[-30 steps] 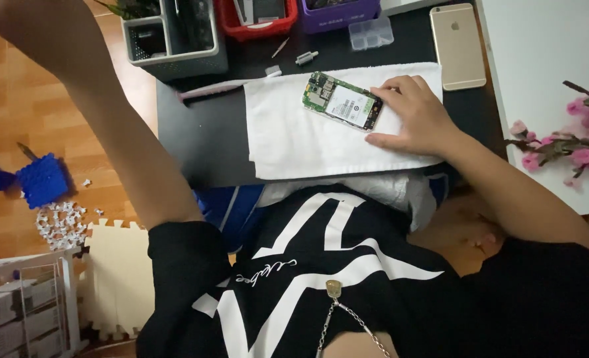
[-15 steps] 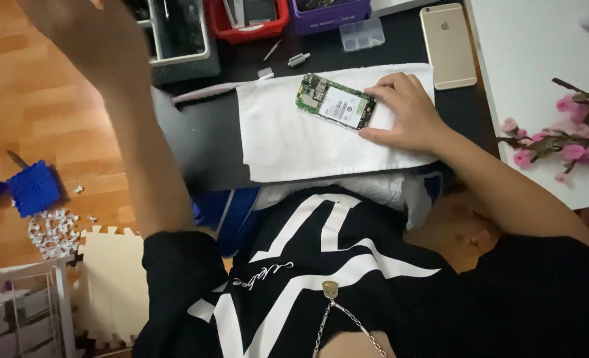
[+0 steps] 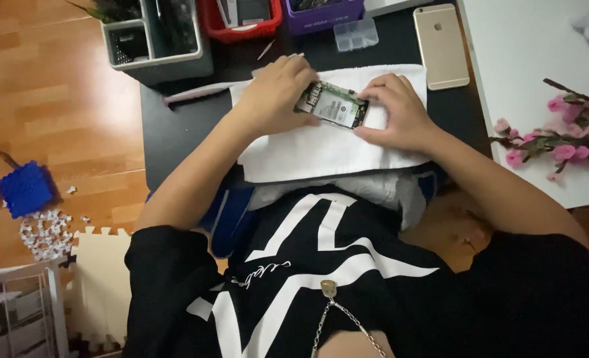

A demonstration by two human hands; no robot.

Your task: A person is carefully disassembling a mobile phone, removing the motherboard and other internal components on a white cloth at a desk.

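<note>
An opened phone [image 3: 333, 105] with its green circuit board and battery showing lies on a white towel [image 3: 321, 142] spread over the dark desk [image 3: 175, 132]. My left hand [image 3: 276, 89] grips the phone's left end. At the phone's right end, my right hand [image 3: 395, 109] holds it with the fingers curled on its edge. Both hands rest on the towel.
A gold phone [image 3: 441, 45] lies face down at the back right. Behind the towel stand a grey organiser [image 3: 155, 40], a red tray [image 3: 245, 16], a purple bin [image 3: 324, 10] and a small clear box [image 3: 355, 34]. Pink flowers [image 3: 559, 142] lie on a white table at right.
My left hand came down from the upper left and took hold of the opened phone's left end. My right hand stayed on the phone's right side.
</note>
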